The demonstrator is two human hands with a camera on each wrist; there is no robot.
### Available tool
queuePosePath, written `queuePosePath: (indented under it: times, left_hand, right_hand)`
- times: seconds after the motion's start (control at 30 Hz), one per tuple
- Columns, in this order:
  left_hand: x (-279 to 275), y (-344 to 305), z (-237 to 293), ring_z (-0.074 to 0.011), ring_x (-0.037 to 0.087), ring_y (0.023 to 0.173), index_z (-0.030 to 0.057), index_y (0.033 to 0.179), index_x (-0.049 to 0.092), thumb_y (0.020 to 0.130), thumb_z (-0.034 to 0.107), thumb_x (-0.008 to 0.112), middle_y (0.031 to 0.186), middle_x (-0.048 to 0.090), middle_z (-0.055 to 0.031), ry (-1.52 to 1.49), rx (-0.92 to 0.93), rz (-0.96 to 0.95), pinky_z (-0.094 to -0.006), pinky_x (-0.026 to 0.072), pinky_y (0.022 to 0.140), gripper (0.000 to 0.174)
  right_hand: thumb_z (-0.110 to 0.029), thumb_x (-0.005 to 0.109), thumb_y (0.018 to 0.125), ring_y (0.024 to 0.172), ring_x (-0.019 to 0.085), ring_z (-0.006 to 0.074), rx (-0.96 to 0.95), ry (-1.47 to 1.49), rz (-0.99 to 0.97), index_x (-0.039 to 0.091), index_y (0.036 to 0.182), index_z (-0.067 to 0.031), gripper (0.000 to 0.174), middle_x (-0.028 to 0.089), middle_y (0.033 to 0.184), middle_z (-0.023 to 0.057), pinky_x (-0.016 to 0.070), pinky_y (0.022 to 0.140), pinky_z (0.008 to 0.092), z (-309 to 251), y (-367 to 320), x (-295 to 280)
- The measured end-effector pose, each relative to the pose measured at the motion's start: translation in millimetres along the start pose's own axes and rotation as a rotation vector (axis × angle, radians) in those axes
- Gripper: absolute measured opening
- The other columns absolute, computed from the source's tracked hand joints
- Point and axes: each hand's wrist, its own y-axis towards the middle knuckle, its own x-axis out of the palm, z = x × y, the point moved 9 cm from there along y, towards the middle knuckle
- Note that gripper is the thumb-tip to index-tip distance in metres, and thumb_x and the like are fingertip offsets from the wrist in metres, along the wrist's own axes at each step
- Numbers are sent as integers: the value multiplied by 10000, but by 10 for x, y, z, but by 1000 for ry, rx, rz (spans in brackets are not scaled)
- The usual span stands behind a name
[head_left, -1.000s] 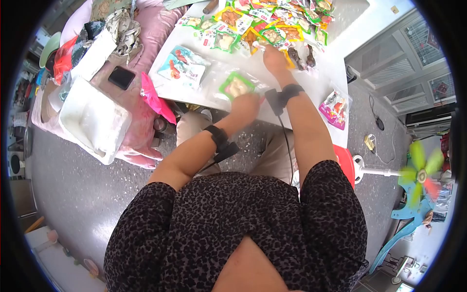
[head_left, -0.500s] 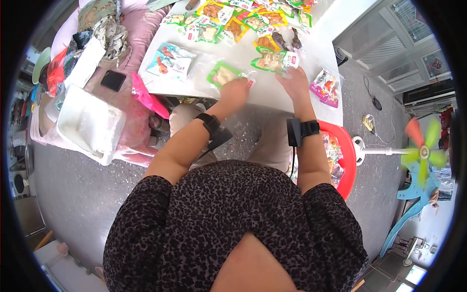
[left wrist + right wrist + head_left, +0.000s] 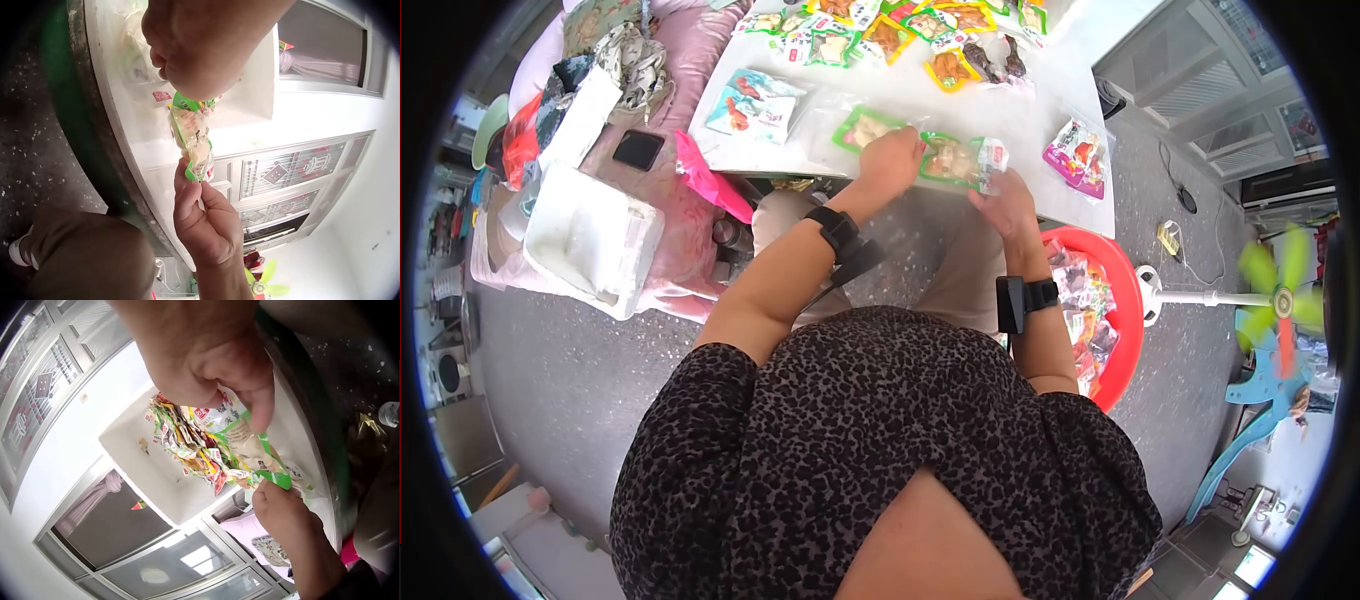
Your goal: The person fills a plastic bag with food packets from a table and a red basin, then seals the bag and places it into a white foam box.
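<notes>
A clear-fronted, green-edged food packet (image 3: pixel 950 160) with pale pieces inside is stretched between both hands over the table's near edge. My right hand (image 3: pixel 1008 205) pinches its white printed end; in the left wrist view, thumb and fingers meet on that end of the packet (image 3: pixel 194 140). At the packet's other end, my left hand (image 3: pixel 892 163) grips the green corner, as the right wrist view shows with the curled left hand (image 3: pixel 284 512). Just beyond the left hand lies a second green-edged packet (image 3: pixel 860 130), partly covered by the fingers, with clear plastic film (image 3: pixel 815 120) around it.
Several colourful food packets (image 3: pixel 890 38) are heaped at the table's far side, near dark wrapped pieces (image 3: pixel 1000 62). A blue-and-white bag (image 3: pixel 752 105) lies left, a purple packet (image 3: pixel 1078 160) right. A red tub (image 3: pixel 1128 310) of packets stands below the table's right edge.
My right hand has come back from the heap with a green-edged packet and brought it leftward to the left hand. The left hand now grips the packet's other end.
</notes>
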Motion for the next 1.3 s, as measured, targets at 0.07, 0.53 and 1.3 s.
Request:
queuePosePath:
  times: [0.07, 0.53, 1.3]
  left_hand:
    - [-14, 6, 30, -322, 529, 647, 30, 718, 472, 757, 191, 425, 696, 542, -159, 36, 7, -19, -416, 407, 558, 172]
    - [52, -34, 324, -282, 552, 695, 22, 755, 498, 685, 136, 475, 731, 552, -128, 244, 203, -51, -384, 437, 594, 136]
    - [-11, -111, 223, -273, 551, 638, 50, 714, 504, 644, 122, 506, 676, 543, -111, 205, 185, 30, -361, 437, 540, 100]
  right_hand:
    - [-45, 363, 795, 811, 533, 251, -7, 21, 6, 383, 988, 6, 200, 498, 944, 140, 475, 628, 385, 32, 33, 4]
    - [-17, 341, 791, 868, 505, 262, -227, -253, -69, 374, 1011, 18, 225, 475, 984, 146, 453, 691, 407, 351, 225, 286]
    - [-87, 433, 752, 687, 555, 174, -310, -885, -185, 463, 969, -31, 226, 547, 828, 81, 463, 535, 281, 79, 91, 479]
